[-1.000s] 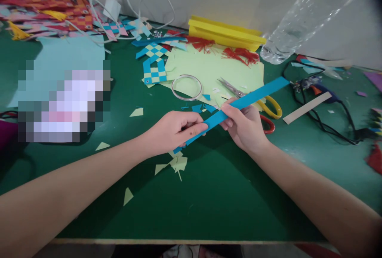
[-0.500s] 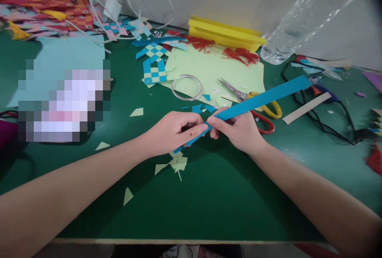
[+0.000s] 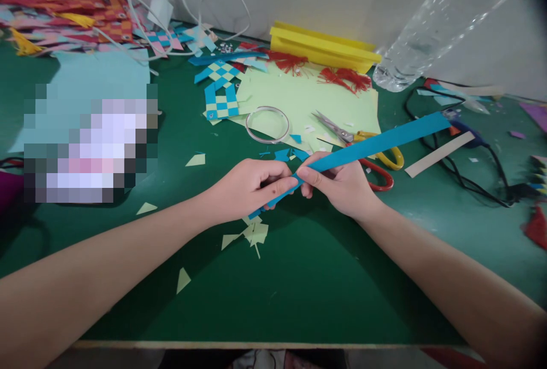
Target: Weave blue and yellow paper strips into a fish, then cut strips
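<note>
Currently, head view only. Left hand [image 3: 248,187] and right hand [image 3: 342,184] meet near centre of the green desk [image 3: 299,289], thumbs nearly touching. Both grips closed on one blue paper strip [image 3: 376,144]: left grip pinches the near/left end, w/ a short tail poking out below the fist; right grip pinches just beside it, thumb on top. Strip runs up and to the right, tilted, far end free in the air above a black cable [image 3: 465,181].

Behind right hand: scissors [image 3: 337,128] w/ yellow and red handles, lying partly on a pale green sheet [image 3: 299,101]. Metal ring [image 3: 267,124] rests at the sheet's left edge. Farther left, blue-and-green woven pieces [image 3: 220,101]. Red tassels [image 3: 344,78] and a yellow folded stack [image 3: 322,47] at the far side, by the wall. Clear plastic bottle [image 3: 431,27] leans far right. Cream strip [image 3: 440,154] lies right of the scissors. Small green offcuts [image 3: 252,235] scattered just near of left hand. Pile of red/orange woven items [image 3: 64,10] far left; light blue sheet [image 3: 102,73] beside it, part pixelated.
</note>
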`<state>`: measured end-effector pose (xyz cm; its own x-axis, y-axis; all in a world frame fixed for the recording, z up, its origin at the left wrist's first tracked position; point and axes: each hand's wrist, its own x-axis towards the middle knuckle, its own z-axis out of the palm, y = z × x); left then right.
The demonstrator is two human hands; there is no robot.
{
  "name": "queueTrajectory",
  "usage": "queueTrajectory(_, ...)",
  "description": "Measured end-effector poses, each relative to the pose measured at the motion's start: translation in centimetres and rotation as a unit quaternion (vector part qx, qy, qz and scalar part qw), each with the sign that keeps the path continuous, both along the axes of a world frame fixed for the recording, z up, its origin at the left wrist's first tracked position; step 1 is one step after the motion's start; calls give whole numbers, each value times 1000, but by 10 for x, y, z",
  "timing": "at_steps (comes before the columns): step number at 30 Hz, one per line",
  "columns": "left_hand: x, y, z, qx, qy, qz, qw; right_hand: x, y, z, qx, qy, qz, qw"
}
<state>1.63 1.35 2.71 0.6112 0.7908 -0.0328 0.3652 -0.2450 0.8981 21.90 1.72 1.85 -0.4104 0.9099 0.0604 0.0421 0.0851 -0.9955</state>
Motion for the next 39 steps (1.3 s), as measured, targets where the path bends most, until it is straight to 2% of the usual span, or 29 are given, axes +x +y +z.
queueTrajectory(17,0,0,1,-13,-1,-14,1000,0,-1,-1,5,-20,20,1000)
queueTrajectory(23,-1,0,1,-16,-8,-22,1000,-1,-3,1,17,-20,-2,1000)
queueTrajectory(28,1,2,2,-5,-17,-21,1000,-1,-3,0,5,8,-24,1000)
queueTrajectory(34,1,0,2,-26,-23,-5,999,2,1,-8,-17,102,-56,993)
queueTrajectory(39,-1,0,1,-38,-34,2,999,3,4,-10,-16,119,-68,990)
